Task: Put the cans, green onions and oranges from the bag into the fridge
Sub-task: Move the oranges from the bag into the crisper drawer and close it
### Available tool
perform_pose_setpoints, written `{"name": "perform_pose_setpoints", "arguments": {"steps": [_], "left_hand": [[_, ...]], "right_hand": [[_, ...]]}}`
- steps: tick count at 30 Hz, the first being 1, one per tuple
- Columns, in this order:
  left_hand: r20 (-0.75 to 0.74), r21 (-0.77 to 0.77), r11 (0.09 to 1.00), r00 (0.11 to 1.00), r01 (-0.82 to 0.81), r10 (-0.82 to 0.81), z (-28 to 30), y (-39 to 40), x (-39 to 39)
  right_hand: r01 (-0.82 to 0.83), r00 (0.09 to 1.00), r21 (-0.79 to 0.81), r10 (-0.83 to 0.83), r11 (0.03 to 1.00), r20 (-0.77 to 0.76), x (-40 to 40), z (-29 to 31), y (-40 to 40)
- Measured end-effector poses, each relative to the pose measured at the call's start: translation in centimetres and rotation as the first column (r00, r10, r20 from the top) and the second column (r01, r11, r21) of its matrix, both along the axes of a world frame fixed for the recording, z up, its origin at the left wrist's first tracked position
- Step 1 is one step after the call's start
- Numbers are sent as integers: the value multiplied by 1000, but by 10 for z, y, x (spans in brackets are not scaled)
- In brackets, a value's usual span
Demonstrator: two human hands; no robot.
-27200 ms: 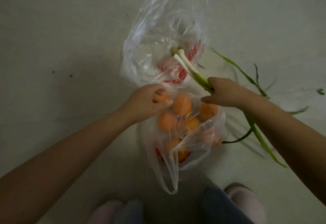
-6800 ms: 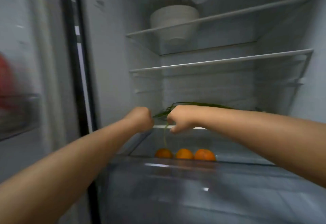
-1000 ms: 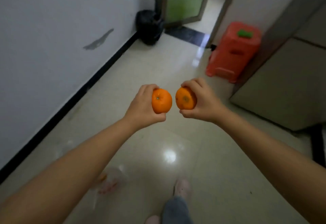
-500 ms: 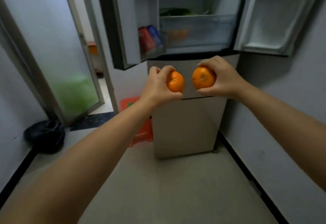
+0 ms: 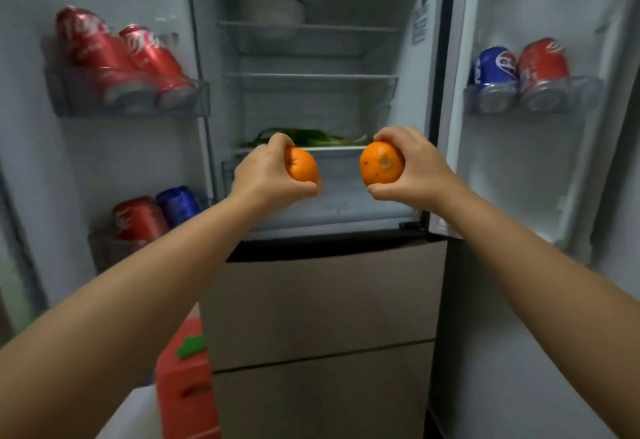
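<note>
My left hand [image 5: 268,174] grips an orange [image 5: 302,169] and my right hand [image 5: 414,165] grips a second orange [image 5: 381,168]. Both are held out in front of the open fridge [image 5: 311,92], level with its clear drawer [image 5: 343,193]. Green onions [image 5: 308,137] lie on the glass shelf just above that drawer. Red cans [image 5: 117,54] lean in the upper left door rack, a red and a blue can [image 5: 156,213] stand in the lower left rack, and a blue and a red can [image 5: 519,73] stand in the right door rack. The bag is out of view.
A white bowl [image 5: 272,13] sits on the top shelf. Both fridge doors stand wide at either side. Closed beige drawers [image 5: 322,307] lie below the fridge compartment. A red plastic stool [image 5: 187,379] stands on the floor at lower left.
I have turned from the hallway floor and come closer to the open fridge. Both hands still hold their oranges, now raised to the level of the drawer.
</note>
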State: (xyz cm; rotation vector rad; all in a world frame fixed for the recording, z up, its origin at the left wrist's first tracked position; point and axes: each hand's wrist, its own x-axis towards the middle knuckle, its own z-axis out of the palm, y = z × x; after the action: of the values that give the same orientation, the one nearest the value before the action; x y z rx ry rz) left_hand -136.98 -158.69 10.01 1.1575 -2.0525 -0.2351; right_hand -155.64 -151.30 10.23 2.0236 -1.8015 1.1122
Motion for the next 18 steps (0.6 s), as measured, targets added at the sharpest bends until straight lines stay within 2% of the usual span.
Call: {"name": "perform_pose_setpoints", "arguments": {"steps": [3, 8, 12, 15, 18], "left_hand": [[-5, -39, 998, 999, -43, 42, 19, -73, -33], [109, -17, 998, 992, -54, 55, 50, -189, -98], [326, 12, 999, 945, -40, 34, 62, -256, -159], [498, 52, 999, 867, -17, -11, 56, -298, -198], [639, 46, 999, 769, -18, -16, 35, -330, -224]], "right_hand": [[14, 999, -23, -15, 1000, -42, -35, 10, -72], [93, 985, -14, -94, 996, -146, -88, 45, -191], [187, 920, 202, -99, 962, -380, -124, 59, -267], [275, 887, 413, -63, 868, -457, -150, 63, -318], [402, 869, 649, -46, 646, -493, -169, 70, -364]]}}
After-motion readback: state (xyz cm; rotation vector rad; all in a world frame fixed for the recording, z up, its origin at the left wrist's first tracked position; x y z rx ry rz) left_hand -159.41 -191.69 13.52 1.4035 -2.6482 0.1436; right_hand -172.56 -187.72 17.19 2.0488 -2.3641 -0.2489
